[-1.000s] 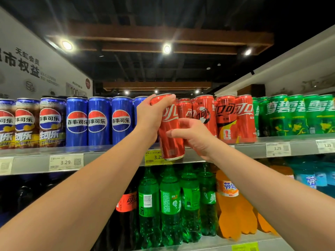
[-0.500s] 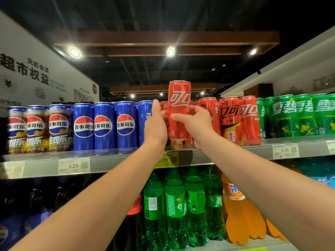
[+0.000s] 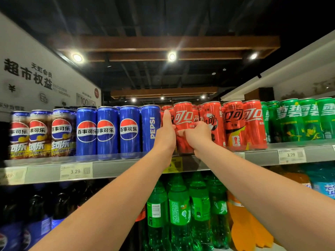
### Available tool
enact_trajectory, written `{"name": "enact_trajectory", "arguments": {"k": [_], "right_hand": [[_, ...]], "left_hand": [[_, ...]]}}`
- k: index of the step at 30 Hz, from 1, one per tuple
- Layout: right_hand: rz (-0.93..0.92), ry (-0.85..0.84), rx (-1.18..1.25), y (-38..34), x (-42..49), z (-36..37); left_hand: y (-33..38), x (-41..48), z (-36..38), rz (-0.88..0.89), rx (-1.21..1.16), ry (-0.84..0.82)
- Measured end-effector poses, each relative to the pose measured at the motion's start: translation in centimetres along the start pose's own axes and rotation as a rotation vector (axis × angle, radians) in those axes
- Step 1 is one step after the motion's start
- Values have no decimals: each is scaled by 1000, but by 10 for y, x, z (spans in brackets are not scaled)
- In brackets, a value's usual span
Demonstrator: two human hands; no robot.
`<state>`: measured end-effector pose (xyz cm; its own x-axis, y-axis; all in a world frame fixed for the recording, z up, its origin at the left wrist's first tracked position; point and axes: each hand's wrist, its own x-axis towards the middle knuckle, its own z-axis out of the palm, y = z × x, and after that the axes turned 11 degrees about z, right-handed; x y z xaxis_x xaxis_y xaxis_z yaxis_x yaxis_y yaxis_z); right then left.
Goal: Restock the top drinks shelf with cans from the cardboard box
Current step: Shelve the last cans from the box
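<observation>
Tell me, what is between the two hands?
A red cola can, upright on the top shelf. The left hand grips its left side and the right hand its right side; the head view shows it.

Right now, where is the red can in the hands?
Head view, centre: the red can is on the top shelf, between the blue PEPSI can at left and other red cans at right.

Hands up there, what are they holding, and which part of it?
Both hold one red can by its middle: the left hand on its left side, thumb pointing up, the right hand on its right side.
</observation>
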<state>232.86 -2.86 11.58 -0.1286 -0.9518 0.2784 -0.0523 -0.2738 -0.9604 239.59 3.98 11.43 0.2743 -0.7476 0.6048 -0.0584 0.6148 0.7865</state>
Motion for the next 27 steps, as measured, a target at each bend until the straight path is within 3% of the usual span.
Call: {"name": "enact_trajectory", "arguments": {"k": [16,27], "right_hand": [[-145,16,-163,4,-48,-14],[-171,55,-174,5,-47,-31]], "left_hand": [[-7,17,5,-68,-15,27],[-10,21,18,-72,9,-73]]}}
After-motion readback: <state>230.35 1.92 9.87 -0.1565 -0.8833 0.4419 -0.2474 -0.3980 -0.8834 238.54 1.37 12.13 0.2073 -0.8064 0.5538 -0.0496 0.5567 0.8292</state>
